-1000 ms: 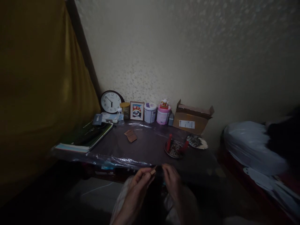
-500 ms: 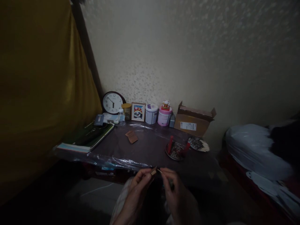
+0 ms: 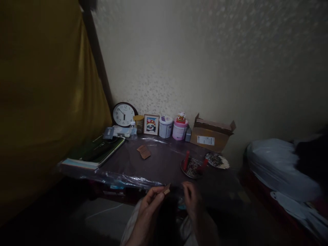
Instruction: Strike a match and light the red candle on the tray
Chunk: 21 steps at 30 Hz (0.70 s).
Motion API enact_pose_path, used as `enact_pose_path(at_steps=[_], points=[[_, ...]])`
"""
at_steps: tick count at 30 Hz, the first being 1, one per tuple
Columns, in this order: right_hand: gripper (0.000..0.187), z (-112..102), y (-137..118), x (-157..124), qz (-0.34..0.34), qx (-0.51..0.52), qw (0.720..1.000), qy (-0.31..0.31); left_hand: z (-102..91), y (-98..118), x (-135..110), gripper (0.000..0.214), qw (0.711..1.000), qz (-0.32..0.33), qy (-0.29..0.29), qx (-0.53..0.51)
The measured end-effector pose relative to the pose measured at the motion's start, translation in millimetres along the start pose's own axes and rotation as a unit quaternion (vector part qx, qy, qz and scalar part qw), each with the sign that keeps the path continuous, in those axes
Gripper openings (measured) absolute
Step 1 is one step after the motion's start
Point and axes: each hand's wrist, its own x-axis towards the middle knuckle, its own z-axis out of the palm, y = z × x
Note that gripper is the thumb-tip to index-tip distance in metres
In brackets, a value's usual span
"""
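My left hand (image 3: 151, 204) pinches a small tan matchbox (image 3: 167, 189) just below the near edge of a dark table (image 3: 164, 164). My right hand (image 3: 192, 201) is a little to the right of the box, fingers curled; what they hold, if anything, is too dark to make out. Both hands sit over my lap in deep shadow. On the table ahead stands a small round dish (image 3: 191, 168) with two red candles (image 3: 186, 159) upright in it.
A clock (image 3: 123, 114), jars, a framed picture (image 3: 151, 124) and an open cardboard box (image 3: 212, 136) line the wall. Books (image 3: 96, 153) lie at the left, brown cards (image 3: 144, 152) mid-table, a plate of sticks (image 3: 216, 160) right. Yellow curtain left; bagged bedding (image 3: 276, 164) right.
My right hand drew slightly away to the right of the box and the thin stick seen at its fingertips no longer shows. The view tilted up a little.
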Motion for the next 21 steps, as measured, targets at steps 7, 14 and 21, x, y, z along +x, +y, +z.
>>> enact_pose_path(at_steps=[7, 14, 21], points=[[0.027, -12, 5, 12, 0.026, -0.008, 0.998, 0.057, -7.6, -4, 5, 0.018, 1.0, 0.002, 0.015, 0.012], [0.025, -24, -45, 11, 0.005, 0.032, 0.999, 0.026, 2.0, -1, 1, 0.013, 1.0, 0.001, -0.007, 0.004], [0.013, -24, -59, 7, -0.023, 0.078, 0.997, -0.01, 5.1, 0, -1, 0.013, 1.0, -0.006, 0.0, 0.005]])
